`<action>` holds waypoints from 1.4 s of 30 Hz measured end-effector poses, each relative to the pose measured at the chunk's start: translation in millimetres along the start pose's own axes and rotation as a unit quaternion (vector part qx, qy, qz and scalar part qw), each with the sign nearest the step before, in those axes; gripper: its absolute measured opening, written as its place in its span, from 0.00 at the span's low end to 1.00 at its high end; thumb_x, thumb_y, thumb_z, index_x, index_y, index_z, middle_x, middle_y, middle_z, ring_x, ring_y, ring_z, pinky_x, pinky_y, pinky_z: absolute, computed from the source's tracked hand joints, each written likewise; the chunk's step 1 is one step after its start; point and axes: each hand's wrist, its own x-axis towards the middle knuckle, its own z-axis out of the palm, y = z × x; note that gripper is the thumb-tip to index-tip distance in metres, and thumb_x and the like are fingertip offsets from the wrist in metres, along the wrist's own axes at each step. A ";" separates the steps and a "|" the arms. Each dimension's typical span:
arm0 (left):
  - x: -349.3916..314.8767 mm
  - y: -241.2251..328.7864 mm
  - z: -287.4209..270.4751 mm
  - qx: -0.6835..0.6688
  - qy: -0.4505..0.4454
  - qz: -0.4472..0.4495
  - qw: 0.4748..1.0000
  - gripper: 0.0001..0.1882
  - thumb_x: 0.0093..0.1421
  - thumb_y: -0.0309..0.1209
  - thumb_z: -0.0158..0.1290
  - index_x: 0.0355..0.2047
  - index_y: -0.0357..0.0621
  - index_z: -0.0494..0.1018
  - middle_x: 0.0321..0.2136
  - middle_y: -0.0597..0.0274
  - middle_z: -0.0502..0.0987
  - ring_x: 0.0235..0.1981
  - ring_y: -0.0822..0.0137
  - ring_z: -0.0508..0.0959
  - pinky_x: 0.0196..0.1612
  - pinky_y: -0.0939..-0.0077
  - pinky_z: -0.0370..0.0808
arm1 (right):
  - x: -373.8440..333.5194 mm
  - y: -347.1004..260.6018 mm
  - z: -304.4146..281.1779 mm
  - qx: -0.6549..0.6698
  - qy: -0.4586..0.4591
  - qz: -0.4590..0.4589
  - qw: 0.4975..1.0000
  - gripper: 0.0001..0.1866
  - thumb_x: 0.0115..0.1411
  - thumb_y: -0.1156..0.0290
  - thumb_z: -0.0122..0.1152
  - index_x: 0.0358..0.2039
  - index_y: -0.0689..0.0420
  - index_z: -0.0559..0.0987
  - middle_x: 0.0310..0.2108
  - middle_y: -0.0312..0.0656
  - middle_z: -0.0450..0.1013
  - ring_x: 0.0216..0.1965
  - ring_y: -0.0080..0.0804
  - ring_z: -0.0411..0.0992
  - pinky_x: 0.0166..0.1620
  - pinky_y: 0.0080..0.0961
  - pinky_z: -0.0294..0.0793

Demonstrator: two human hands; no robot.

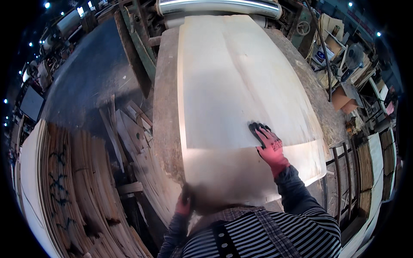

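Note:
Large pale wood veneer sheets (223, 94) lie on a worn table, one overlapping another near my body. My right hand (270, 146), in a pink glove with dark fingertips, rests palm down on the sheets with its fingers stretched out, close to the overlap line. At the near left corner of the nearer sheet (232, 172) is my left hand (185, 203), gloved in pink and dark too. It is blurred and partly in shadow, so its grip on the edge cannot be made out.
Shiny metal rollers (219, 7) of a machine span the table's far end. Stacked veneer strips (86, 172) stand at the left, with loose wood offcuts (124, 133) beside the table (165, 107). To the right are a metal rack (344, 180), a cardboard box (345, 98) and a fan (354, 56).

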 end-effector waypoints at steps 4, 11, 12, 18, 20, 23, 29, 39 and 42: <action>9.4 -28.3 -7.9 0.019 -0.013 0.002 1.000 0.23 0.57 0.34 0.43 0.51 0.35 0.57 0.49 0.52 0.62 0.51 0.65 0.63 0.51 0.76 0.60 | 60.4 29.7 33.2 -0.009 0.001 -0.001 1.000 0.30 0.43 0.69 0.58 0.50 0.47 0.64 0.51 0.40 0.60 0.52 0.43 0.58 0.52 0.35 0.58; 14.9 -58.7 -12.9 -0.126 -0.031 0.005 0.992 0.20 0.59 0.30 0.38 0.51 0.33 0.56 0.46 0.50 0.64 0.48 0.63 0.65 0.50 0.75 0.62 | 167.7 41.6 70.0 -0.100 0.046 0.062 0.992 0.32 0.46 0.63 0.55 0.53 0.50 0.58 0.54 0.43 0.52 0.57 0.38 0.47 0.58 0.43 0.39; 13.7 -58.1 -12.8 -0.135 -0.025 0.004 0.991 0.20 0.59 0.30 0.38 0.50 0.33 0.57 0.45 0.50 0.65 0.47 0.63 0.66 0.49 0.75 0.63 | 168.3 31.6 74.0 -0.090 0.069 0.076 0.991 0.32 0.46 0.61 0.54 0.53 0.51 0.58 0.55 0.44 0.51 0.57 0.39 0.46 0.58 0.44 0.39; 19.0 -78.5 -3.8 -0.093 0.025 0.124 0.988 0.14 0.58 0.25 0.39 0.43 0.31 0.64 0.40 0.47 0.68 0.43 0.56 0.68 0.44 0.71 0.67 | 64.2 -37.1 75.2 -0.007 0.014 -0.044 0.999 0.35 0.46 0.55 0.54 0.53 0.56 0.58 0.54 0.50 0.50 0.57 0.44 0.46 0.58 0.41 0.39; 22.3 -66.9 -0.7 -0.062 -0.005 0.098 0.993 0.19 0.57 0.29 0.43 0.49 0.36 0.59 0.42 0.54 0.68 0.44 0.63 0.68 0.46 0.75 0.64 | 6.2 -42.8 62.7 0.007 -0.054 -0.045 0.998 0.36 0.46 0.55 0.56 0.53 0.57 0.58 0.54 0.50 0.51 0.56 0.45 0.47 0.58 0.41 0.40; 10.0 -67.8 8.4 0.084 0.067 0.109 0.988 0.28 0.52 0.33 0.50 0.52 0.39 0.56 0.47 0.50 0.62 0.49 0.60 0.63 0.50 0.72 0.59 | -66.8 -55.8 36.9 0.000 -0.083 -0.073 0.994 0.41 0.42 0.58 0.61 0.54 0.57 0.54 0.55 0.50 0.50 0.57 0.47 0.47 0.57 0.42 0.44; -23.3 92.7 0.9 -0.131 -0.167 0.051 0.976 0.36 0.52 0.29 0.49 0.57 0.45 0.42 0.54 0.50 0.53 0.54 0.63 0.55 0.53 0.70 0.57 | -172.3 -45.7 16.2 -0.010 -0.172 -0.109 0.979 0.47 0.38 0.52 0.62 0.54 0.61 0.52 0.55 0.55 0.48 0.55 0.58 0.46 0.55 0.48 0.45; -9.6 107.5 4.9 -0.352 -0.052 0.097 0.929 0.33 0.51 0.27 0.48 0.55 0.34 0.46 0.53 0.48 0.55 0.54 0.58 0.57 0.53 0.73 0.56 | -155.6 -24.0 -39.9 0.015 0.052 -0.056 0.997 0.29 0.43 0.58 0.52 0.46 0.62 0.65 0.47 0.54 0.61 0.47 0.53 0.61 0.50 0.42 0.59; 18.1 -26.2 9.8 0.132 0.098 0.090 0.982 0.37 0.51 0.38 0.49 0.55 0.32 0.44 0.54 0.40 0.49 0.55 0.51 0.53 0.55 0.65 0.54 | -116.5 -38.1 -49.0 -0.033 -0.022 -0.037 0.999 0.31 0.37 0.64 0.58 0.46 0.57 0.66 0.46 0.50 0.63 0.46 0.50 0.62 0.49 0.39 0.61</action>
